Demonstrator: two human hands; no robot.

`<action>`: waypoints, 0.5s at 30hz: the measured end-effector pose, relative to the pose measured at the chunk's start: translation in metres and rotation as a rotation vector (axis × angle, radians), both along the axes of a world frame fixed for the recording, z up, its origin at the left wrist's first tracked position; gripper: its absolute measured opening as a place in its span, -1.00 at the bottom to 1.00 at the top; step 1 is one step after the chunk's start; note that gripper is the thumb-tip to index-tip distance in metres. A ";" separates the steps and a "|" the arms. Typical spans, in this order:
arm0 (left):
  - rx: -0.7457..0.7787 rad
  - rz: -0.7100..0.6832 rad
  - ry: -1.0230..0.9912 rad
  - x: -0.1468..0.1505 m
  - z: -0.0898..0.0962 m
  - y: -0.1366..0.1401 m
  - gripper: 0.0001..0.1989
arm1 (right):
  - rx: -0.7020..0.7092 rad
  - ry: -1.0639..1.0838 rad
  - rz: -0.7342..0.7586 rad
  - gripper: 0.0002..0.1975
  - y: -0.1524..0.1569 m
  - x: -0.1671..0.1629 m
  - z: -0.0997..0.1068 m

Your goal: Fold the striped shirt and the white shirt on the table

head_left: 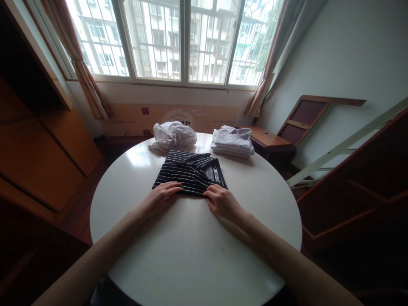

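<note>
A black shirt with white stripes (181,170) lies folded in the middle of the round table, its collar toward the right and a pale label showing inside the neck. My left hand (164,192) rests at the near left edge of the shirt, fingers stretched out flat over the cloth. At the near right edge, below the collar opening, my right hand (221,199) has its fingers bent and closed on the fabric. The thumb sides of both hands are partly hidden.
On the far side of the white table (191,250) lie a crumpled white garment (175,135) and a stack of folded white shirts (232,142). A wooden chair or bench (270,138) stands beyond at right. Barred windows are behind, cabinets (47,161) at left.
</note>
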State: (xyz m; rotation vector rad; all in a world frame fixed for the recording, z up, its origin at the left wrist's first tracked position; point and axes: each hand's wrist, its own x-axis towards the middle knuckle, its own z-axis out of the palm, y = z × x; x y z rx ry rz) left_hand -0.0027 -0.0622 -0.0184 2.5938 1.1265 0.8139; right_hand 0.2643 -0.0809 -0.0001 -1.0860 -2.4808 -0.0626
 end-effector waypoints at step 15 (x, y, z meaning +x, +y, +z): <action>0.038 0.232 0.010 -0.020 0.013 0.003 -0.78 | -0.035 -0.151 -0.099 -0.78 -0.004 -0.003 0.007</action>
